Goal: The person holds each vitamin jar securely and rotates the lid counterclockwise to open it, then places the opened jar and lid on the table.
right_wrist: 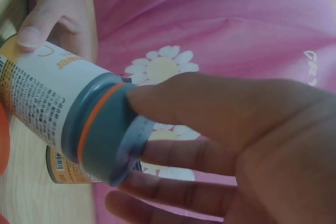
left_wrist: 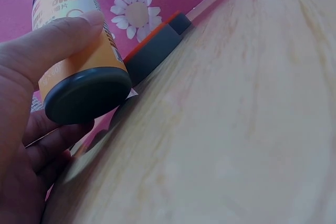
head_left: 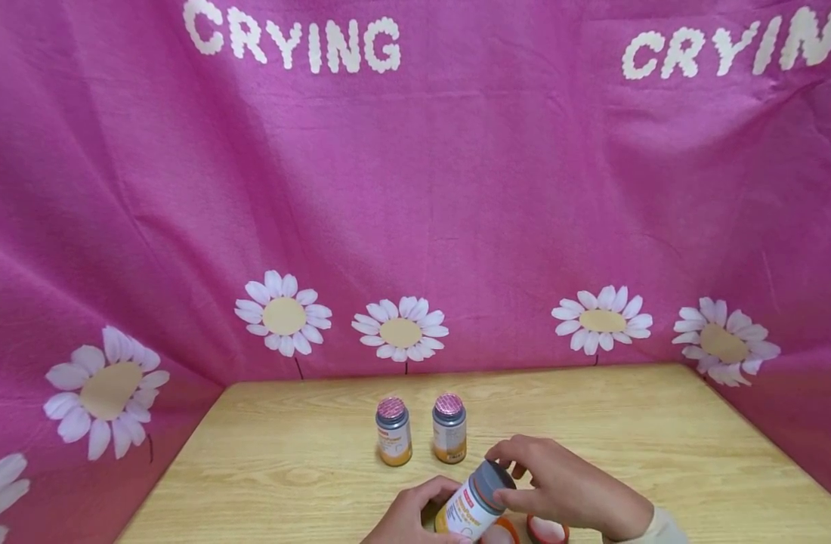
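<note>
A supplement bottle [head_left: 467,511] with a white and orange label tilts above the table's front part, its grey cap [right_wrist: 110,135] toward my right side. My left hand [head_left: 412,514] grips the bottle's body; in the left wrist view the thumb lies across the label and the dark base faces the camera. My right hand [head_left: 570,483] holds the cap between thumb and fingers, and an orange ring shows at the cap's lower edge. Below the bottle, two caps with orange-red rims, one cap [head_left: 502,532] and another cap [head_left: 548,529], lie on the table near my hands.
Two more bottles stand upright farther back, a left bottle [head_left: 393,438] and a right bottle [head_left: 449,434], each topped with pinkish foil and no cap. The wooden table [head_left: 286,453] meets a pink cloth [head_left: 456,189] printed with daisies along its back and sides.
</note>
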{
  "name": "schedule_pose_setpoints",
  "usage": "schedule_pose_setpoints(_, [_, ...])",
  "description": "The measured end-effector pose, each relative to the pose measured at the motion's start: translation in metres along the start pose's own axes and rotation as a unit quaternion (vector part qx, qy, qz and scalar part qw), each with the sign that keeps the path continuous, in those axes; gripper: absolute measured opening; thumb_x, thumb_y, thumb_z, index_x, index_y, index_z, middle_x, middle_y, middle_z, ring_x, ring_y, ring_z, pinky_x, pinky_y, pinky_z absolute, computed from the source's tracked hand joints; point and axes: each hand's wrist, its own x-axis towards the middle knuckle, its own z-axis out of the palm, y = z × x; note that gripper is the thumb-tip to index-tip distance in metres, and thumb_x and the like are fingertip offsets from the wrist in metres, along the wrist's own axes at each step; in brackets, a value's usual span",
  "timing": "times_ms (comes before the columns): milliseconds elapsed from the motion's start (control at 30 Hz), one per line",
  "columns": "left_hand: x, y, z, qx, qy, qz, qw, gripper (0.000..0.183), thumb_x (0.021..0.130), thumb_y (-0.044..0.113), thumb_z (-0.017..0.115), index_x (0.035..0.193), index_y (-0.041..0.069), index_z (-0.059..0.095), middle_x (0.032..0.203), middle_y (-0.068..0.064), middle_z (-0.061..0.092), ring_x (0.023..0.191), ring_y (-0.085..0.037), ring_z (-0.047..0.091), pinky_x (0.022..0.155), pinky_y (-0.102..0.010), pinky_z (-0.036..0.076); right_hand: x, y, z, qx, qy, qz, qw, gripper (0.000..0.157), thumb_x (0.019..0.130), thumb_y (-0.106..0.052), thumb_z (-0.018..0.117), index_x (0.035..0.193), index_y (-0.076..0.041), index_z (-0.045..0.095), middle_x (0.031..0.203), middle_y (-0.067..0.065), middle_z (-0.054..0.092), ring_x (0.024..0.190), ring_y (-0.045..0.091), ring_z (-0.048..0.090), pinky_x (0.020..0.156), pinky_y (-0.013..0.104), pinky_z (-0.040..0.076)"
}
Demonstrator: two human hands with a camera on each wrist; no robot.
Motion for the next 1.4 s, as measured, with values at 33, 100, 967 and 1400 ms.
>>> schedule_pose_setpoints(33, [-0.0001, 0.0001, 0.0, -0.001, 0.0, -0.001, 1.0, 0.041, 0.077, 0.033, 0.071, 0.114, 0.027, 0.056, 0.101, 0.006, 0.062, 0.087, -0.01, 0.058, 0.077, -0.022, 0.043, 0.0, -0.0001, -0.0008, 0.006, -0.006, 0.003, 1.0, 0.035, 0.079, -0.035, 0.067, 0.106, -0.014, 0.06, 0.095, -0.011, 0.058, 0.08, 0.007, 0.055, 0.064, 0.025, 0.047])
schedule_pose_setpoints(100, [-0.0003, 0.0, 0.0, -0.003, -0.002, -0.003, 1.0, 0.04, 0.077, 0.033, 0.071, 0.114, 0.027, 0.056, 0.102, 0.006, 0.062, 0.087, -0.01, 0.058, 0.077, -0.022, 0.043, 0.0002, 0.0, -0.0023, 0.017, -0.019, 0.012, 1.0, 0.037, 0.078, -0.033, 0.068, 0.109, -0.015, 0.06, 0.098, -0.01, 0.058, 0.083, 0.009, 0.055, 0.064, 0.027, 0.047])
schedule_pose_setpoints(967, [0.0012, 0.0, -0.0002, 0.002, -0.003, 0.01, 0.9999, 0.041, 0.077, 0.032, 0.071, 0.115, 0.027, 0.055, 0.102, 0.006, 0.062, 0.089, -0.01, 0.058, 0.078, -0.023, 0.044, 0.0001, -0.0032, 0.0015, -0.054, 0.054, 0.055, 0.996, 0.036, 0.082, -0.054, 0.054, 0.087, -0.02, 0.063, 0.068, -0.013, 0.054, 0.059, 0.001, 0.047, 0.052, 0.023, 0.038])
schedule_pose_setpoints(1400, [0.001, 0.0009, 0.0, -0.015, -0.008, 0.004, 0.9998, 0.04, 0.078, 0.032, 0.07, 0.115, 0.027, 0.055, 0.103, 0.005, 0.062, 0.088, -0.011, 0.058, 0.077, -0.023, 0.045, 0.0014, -0.0005, 0.0026, -0.023, 0.035, 0.029, 0.999, 0.029, 0.082, -0.049, 0.058, 0.084, -0.02, 0.064, 0.062, -0.013, 0.052, 0.057, 0.001, 0.047, 0.051, 0.021, 0.039])
